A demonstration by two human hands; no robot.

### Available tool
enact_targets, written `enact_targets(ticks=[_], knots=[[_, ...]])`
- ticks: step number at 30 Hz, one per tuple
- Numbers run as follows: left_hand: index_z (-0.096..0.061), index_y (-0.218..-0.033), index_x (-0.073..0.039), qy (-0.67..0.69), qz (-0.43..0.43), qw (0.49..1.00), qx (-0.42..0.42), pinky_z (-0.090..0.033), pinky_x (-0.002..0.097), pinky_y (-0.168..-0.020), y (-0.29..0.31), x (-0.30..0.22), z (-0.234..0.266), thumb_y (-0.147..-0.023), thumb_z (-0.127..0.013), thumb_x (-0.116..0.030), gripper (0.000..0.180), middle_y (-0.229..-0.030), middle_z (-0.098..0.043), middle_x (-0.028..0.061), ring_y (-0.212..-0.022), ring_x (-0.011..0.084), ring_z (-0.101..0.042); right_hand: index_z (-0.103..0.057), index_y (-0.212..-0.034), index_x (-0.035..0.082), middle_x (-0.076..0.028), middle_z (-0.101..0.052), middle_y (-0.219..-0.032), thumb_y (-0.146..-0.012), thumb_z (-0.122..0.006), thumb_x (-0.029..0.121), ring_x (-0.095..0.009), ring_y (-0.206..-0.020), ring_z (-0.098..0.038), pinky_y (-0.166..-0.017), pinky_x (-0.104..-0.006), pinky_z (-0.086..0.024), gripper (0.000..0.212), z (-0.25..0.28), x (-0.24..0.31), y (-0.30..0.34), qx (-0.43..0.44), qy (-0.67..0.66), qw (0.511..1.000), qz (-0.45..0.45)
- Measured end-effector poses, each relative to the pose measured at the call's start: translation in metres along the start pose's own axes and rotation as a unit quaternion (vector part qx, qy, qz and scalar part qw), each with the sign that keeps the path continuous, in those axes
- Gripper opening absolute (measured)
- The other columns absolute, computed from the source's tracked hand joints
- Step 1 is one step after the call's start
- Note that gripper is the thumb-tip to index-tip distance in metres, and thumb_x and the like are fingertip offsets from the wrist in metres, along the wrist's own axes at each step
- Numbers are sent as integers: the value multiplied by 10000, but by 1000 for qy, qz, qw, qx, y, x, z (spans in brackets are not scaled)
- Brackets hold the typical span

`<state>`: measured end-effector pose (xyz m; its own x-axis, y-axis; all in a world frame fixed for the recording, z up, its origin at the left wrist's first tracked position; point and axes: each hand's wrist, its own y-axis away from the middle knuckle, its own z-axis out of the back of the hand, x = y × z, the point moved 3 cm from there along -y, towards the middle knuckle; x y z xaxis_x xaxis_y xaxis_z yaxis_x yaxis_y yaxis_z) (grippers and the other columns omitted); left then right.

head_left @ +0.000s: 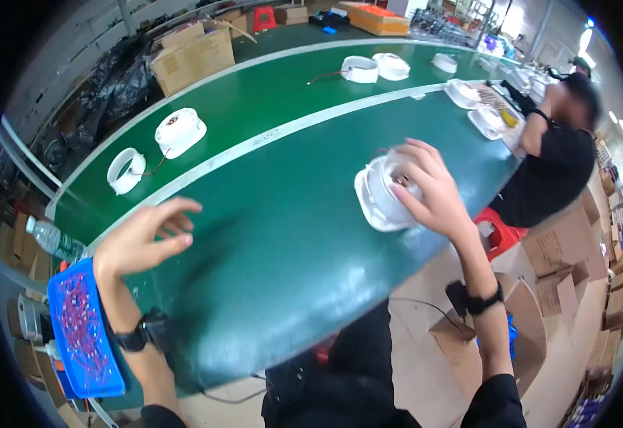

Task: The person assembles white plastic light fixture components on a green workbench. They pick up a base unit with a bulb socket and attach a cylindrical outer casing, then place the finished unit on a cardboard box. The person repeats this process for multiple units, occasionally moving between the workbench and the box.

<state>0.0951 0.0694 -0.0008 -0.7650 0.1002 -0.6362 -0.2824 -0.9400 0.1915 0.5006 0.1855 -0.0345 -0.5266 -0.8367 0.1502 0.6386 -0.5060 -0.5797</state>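
My left hand (144,239) hangs over the left part of the green tabletop (276,285), its fingers loosely curled and apart, with nothing between them. On the right, my right hand (436,189) grips a round white plastic housing (381,192) from above, fingers over its rim and thumb at its opening. A wider white base shows under the round part; whether the two are joined I cannot tell. Close to my left wrist lies a blue tray (115,367) filled with red wires with small white connectors (83,328).
A clear bottle (54,239) lies beyond the tray. Along the green conveyor (254,100) sit a white ring (124,171), a white housing (181,133) and several similar parts. A person in black (557,153) sits at the right, near a red stool (500,235). Cardboard boxes (561,242) stand on the floor.
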Motion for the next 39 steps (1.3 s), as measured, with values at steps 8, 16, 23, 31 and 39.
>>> enact_targets(ticks=[8,16,23,31,39], knots=[[-559,-1258,-33,106,183,977,-36,-520,304,-686,-53,82,-39,-862,-639,-30,404,-797,-619,87,-738,181,-619,-630,-932,-6,-161,-652,-941,-812,-640,14,-339,-884,-636,-791,-386,-496,122,78,-51,93,-28,-10,947,-321],[-503,-1322,-8,85,129,984,87,-507,421,-919,-111,-40,-73,-878,-688,-174,508,-1185,-624,241,-1091,369,-625,-637,-897,5,-101,-631,-655,-959,-506,116,-180,-573,-615,-565,-330,-495,183,199,93,344,194,-113,641,-734],[-404,-1459,-202,-152,-138,977,-63,-334,539,-1101,-233,-225,-131,-715,-792,-390,859,-1499,-331,224,-1362,461,-341,-653,-982,-17,-112,-675,-708,-991,-504,170,-168,-601,-661,-536,-287,-532,239,229,202,471,24,-204,466,-861],[-672,-1215,-171,-189,2,981,44,-438,499,-1046,-230,-173,-133,-751,-750,-407,527,-1370,-542,133,-1281,386,-476,-631,-1075,23,-106,-676,-808,-1015,-502,220,-164,-685,-672,-548,-273,-536,242,273,187,545,-69,-284,451,-844],[-726,-1118,-137,-108,235,952,-162,-466,404,-1012,-37,50,-49,-772,-759,-327,396,-1168,-672,177,-1158,335,-598,-604,-1144,57,-134,-697,-830,-1001,-470,207,-201,-667,-680,-549,-314,-545,246,311,194,593,22,-279,351,-894]])
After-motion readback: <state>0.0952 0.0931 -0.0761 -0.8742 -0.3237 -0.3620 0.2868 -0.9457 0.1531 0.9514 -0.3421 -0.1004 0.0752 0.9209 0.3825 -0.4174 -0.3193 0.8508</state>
